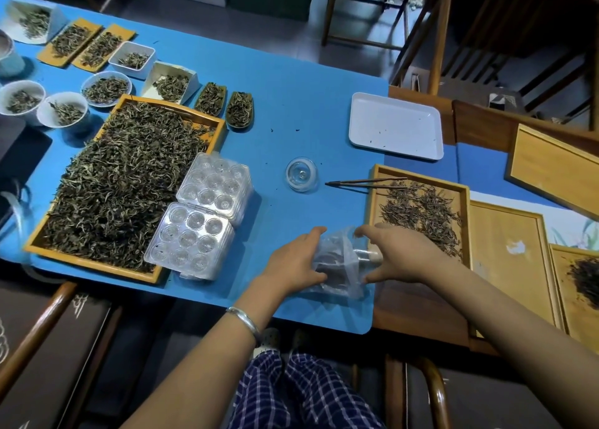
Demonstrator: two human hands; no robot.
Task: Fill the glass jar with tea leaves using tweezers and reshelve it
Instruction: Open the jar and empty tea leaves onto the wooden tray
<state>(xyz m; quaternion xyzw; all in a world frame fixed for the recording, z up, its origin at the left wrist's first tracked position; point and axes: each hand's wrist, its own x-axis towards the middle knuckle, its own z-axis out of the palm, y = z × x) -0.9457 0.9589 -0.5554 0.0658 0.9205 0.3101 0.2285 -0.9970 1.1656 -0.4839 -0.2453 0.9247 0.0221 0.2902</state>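
A small glass jar (301, 173) stands open on the blue mat, seen from above. Dark tweezers (363, 182) lie to its right, their far end resting on a wooden tray of tea leaves (418, 211). Near the mat's front edge both hands hold a crumpled clear plastic bag (337, 263) with dark tea inside. My left hand (295, 260) grips its left side. My right hand (398, 253) grips its right side, where a shiny cylindrical part shows through the plastic.
A large wooden tray heaped with tea (123, 182) fills the left, with two clear multi-cup plastic boxes (201, 214) against it. Bowls and scoops of tea line the back left. A white tray (395, 125) sits back right. More wooden trays (509, 260) lie right.
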